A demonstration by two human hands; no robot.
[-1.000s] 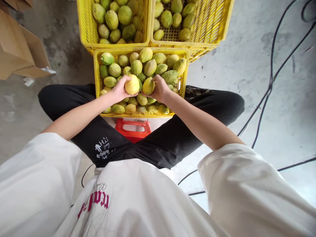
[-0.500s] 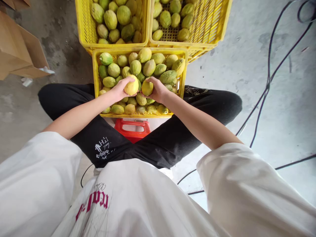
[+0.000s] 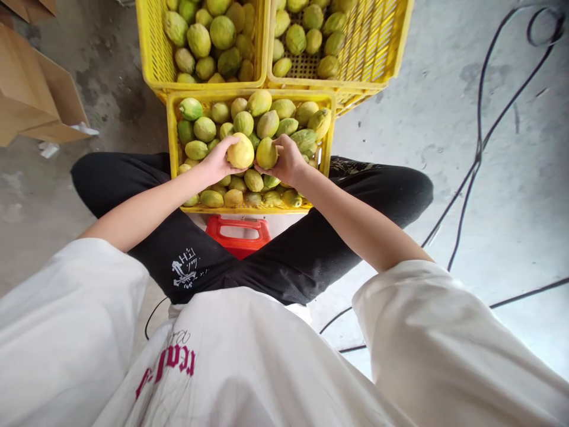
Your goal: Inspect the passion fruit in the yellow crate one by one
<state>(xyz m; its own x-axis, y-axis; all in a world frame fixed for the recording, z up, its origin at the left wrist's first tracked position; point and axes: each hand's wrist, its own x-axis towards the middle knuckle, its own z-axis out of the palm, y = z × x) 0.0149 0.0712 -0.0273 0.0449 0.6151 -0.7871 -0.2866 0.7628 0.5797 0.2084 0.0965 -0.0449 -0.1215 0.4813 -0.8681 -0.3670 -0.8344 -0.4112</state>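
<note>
While your left hand (image 3: 216, 161) grips a yellow fruit (image 3: 240, 152) and your right hand (image 3: 290, 160) a greener fruit (image 3: 266, 153), fingers wrapped closed, both sit above the near crate (image 3: 249, 209), itself mostly full.

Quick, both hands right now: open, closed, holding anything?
Left hand: closed around a round pale-yellow fruit, above the near yellow plastic crate.
Right hand: closed around a yellow-green oval fruit.
</note>
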